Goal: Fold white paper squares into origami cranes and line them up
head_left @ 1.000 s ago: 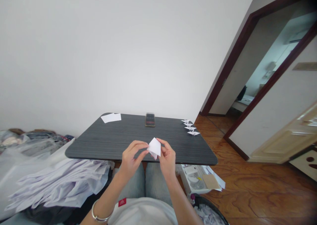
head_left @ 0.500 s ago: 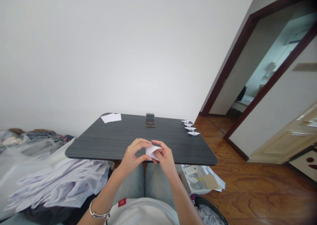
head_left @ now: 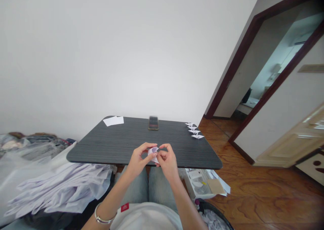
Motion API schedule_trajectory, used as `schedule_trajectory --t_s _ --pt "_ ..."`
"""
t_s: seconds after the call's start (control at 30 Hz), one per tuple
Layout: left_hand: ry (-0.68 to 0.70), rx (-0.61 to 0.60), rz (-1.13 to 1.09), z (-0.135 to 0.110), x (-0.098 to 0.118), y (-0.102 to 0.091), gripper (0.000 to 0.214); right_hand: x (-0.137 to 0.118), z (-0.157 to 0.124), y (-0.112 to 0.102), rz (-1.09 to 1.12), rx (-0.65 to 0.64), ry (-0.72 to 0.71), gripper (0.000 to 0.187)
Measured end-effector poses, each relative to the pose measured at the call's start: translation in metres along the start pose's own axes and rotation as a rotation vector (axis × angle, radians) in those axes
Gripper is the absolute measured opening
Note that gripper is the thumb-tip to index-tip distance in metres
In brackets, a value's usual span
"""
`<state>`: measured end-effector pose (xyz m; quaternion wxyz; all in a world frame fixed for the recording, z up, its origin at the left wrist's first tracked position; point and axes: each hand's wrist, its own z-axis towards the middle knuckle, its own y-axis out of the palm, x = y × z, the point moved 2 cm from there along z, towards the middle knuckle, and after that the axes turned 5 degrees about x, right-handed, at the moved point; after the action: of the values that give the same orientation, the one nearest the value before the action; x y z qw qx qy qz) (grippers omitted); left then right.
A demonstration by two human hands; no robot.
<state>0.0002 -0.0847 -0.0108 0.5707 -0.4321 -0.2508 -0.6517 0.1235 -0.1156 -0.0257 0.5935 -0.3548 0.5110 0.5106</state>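
Note:
A small folded piece of white paper (head_left: 153, 154) is pinched between my left hand (head_left: 138, 161) and my right hand (head_left: 168, 160), just above the near edge of the dark grey table (head_left: 113, 145). Most of the paper is hidden by my fingers, and its exact shape cannot be told. Both hands hover over the table's edge, above my knees. Farther off, a phone (head_left: 153, 123) with a blurred screen lies at the far edge, and flat white paper sheets (head_left: 113, 121) lie at the far left corner. Several folded paper cranes (head_left: 193, 130) stand in a row along the right edge.
A heap of pale lilac sheets or cloth (head_left: 58, 189) lies left of my legs, beside bagged clothes. At lower right, an open box with assorted items (head_left: 202, 184) sits on the wooden floor, next to a dark bin of paper scraps (head_left: 212, 218). A doorway stands to the right.
The paper has been folded smaller and now sits mostly inside my fingers. Both hands have drawn closer together around it.

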Motion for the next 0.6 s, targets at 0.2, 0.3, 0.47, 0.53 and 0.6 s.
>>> schedule_trajectory --t_s 0.2,0.3,0.47,0.53,0.6 --pt "-0.110 0.069 -0.107 0.0007 -0.0032 0.0022 0.023 0.0015 0.0012 0.0030 0.091 -0.058 0.045 0.018" --pt "-0.122 0.109 -0.138 0.0005 -0.0027 0.0023 0.025 0.0003 0.0010 0.0035 0.152 -0.079 0.063 0.022" --pt "-0.138 0.157 -0.182 -0.0006 -0.0052 0.0016 0.028 0.0014 0.0001 0.0033 0.230 -0.105 0.080 0.026" --pt "-0.115 0.155 -0.183 -0.0011 -0.0051 0.0016 0.027 0.0023 -0.0001 0.0035 0.232 -0.114 0.081 0.026" --pt "-0.068 0.151 -0.182 -0.0013 -0.0039 0.0019 0.025 0.0030 0.0000 0.0036 0.238 -0.109 0.082 0.027"
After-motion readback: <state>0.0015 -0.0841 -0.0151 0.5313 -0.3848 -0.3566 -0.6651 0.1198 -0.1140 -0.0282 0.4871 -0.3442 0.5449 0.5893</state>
